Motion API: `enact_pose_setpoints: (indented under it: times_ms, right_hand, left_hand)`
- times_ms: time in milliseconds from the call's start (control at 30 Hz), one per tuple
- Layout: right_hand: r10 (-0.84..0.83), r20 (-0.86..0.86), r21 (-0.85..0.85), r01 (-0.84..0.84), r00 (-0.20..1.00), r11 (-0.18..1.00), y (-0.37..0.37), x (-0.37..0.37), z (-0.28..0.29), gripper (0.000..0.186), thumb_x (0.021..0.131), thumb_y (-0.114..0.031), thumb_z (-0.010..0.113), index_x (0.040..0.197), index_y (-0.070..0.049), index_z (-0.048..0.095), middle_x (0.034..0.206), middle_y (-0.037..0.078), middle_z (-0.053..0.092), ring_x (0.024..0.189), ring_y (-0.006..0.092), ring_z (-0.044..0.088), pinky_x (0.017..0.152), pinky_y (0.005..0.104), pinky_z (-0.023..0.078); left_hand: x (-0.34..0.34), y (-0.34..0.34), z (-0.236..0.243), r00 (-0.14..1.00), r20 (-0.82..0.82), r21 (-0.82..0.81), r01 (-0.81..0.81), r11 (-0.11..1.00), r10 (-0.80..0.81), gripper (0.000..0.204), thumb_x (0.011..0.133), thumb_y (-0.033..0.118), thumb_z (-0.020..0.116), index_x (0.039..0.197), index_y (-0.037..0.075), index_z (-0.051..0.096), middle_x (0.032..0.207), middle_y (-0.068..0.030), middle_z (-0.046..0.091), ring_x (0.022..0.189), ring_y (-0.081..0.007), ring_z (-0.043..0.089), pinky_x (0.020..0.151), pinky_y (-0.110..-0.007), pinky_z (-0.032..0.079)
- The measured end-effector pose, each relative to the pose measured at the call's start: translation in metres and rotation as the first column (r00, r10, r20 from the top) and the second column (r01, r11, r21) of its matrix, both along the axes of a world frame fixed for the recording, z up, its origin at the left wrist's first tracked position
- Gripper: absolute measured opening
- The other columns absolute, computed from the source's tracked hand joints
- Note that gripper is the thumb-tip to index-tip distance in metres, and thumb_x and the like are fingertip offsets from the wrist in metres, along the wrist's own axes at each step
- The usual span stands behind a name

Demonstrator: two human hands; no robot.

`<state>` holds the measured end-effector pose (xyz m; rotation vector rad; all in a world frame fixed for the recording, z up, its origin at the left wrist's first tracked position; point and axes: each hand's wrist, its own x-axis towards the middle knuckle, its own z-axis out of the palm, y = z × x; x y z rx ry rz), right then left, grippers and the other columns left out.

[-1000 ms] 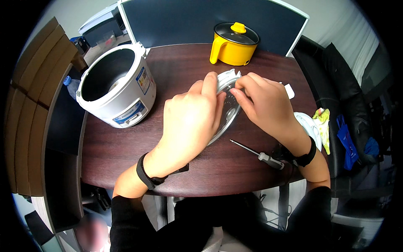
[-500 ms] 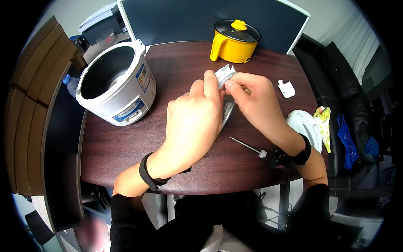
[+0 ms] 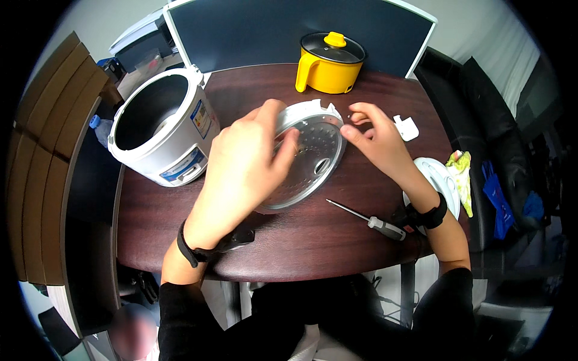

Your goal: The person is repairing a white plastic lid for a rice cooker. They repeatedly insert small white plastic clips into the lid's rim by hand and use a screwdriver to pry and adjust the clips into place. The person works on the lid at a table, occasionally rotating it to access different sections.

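My left hand [image 3: 250, 159] grips a round lid [image 3: 310, 144] by its left side, the thumb lying over the inner face. That face is shiny, dimpled metal with an oval hole; the rim is white plastic with a notched tab at the top. The lid is tilted above the table, its metal side toward me. Just off its right edge is my right hand [image 3: 376, 135], fingers curled but apart from the thumb, with nothing plainly held. A screwdriver [image 3: 385, 228] with a grey and black handle lies below the lid, near my right wrist.
A white rice cooker body [image 3: 159, 129] stands open at the left. At the back sits a yellow pot [image 3: 331, 69] with a dark lid. On the right are a small white plastic piece [image 3: 407, 127], a white round part [image 3: 436, 177] and a yellow-green cloth [image 3: 459, 171]. A dark partition [image 3: 265, 33] closes off the back.
The lid has turned from edge-on to show its metal face. My right hand has come off its rim and opened a little to the right. My left hand has shifted left, still gripping the lid.
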<state>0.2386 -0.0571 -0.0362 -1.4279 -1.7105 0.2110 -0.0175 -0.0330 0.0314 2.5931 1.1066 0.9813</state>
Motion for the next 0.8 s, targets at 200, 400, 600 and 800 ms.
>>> enact_pose_setpoints:
  times_ms: [200,400,600,800]
  right_hand:
    - [0.249,-0.312,-0.304,-0.344,0.917,0.888,0.007,0.003,-0.010,0.032,0.097,-0.013,0.064,0.123,0.003,0.056,0.115,0.011,0.066,0.101,0.0143,0.064,0.092,0.0298,0.051]
    - [0.256,-0.434,-0.246,-0.387,0.864,0.889,0.005,0.000,-0.004,0.030,0.093,-0.015,0.070,0.114,0.005,0.062,0.105,0.011,0.073,0.087,0.0105,0.067,0.077,0.0259,0.054]
    - [0.218,-0.267,-0.143,-0.262,0.939,0.954,-0.009,-0.008,0.017,0.029,0.088,-0.020,0.076,0.107,0.000,0.068,0.092,0.007,0.071,0.073,0.0076,0.061,0.067,0.0240,0.051]
    - [0.198,-0.202,-0.103,-0.222,0.959,0.970,-0.018,-0.018,0.030,0.032,0.086,-0.024,0.078,0.106,-0.001,0.069,0.088,0.006,0.067,0.070,0.0111,0.060,0.063,0.0276,0.049]
  left_hand:
    - [-0.002,0.005,0.001,0.998,0.052,-0.152,0.037,0.988,-0.029,0.026,0.090,0.019,0.065,0.103,-0.002,0.058,0.087,-0.0242,0.067,0.080,-0.0400,0.069,0.070,-0.045,0.053]
    - [-0.004,0.009,0.001,0.998,0.054,-0.129,0.037,0.991,-0.031,0.027,0.091,0.017,0.067,0.108,-0.003,0.060,0.080,-0.0167,0.069,0.068,-0.0217,0.069,0.061,-0.033,0.050]
    - [-0.004,0.013,0.003,0.989,0.113,-0.142,0.115,0.983,-0.099,0.032,0.088,0.021,0.074,0.107,-0.002,0.063,0.083,-0.0120,0.071,0.073,-0.0162,0.070,0.064,-0.028,0.053]
    - [-0.002,0.010,0.009,0.988,0.145,-0.187,0.087,0.978,-0.060,0.034,0.082,0.025,0.079,0.103,0.001,0.067,0.082,-0.0160,0.071,0.071,-0.0256,0.071,0.063,-0.033,0.053]
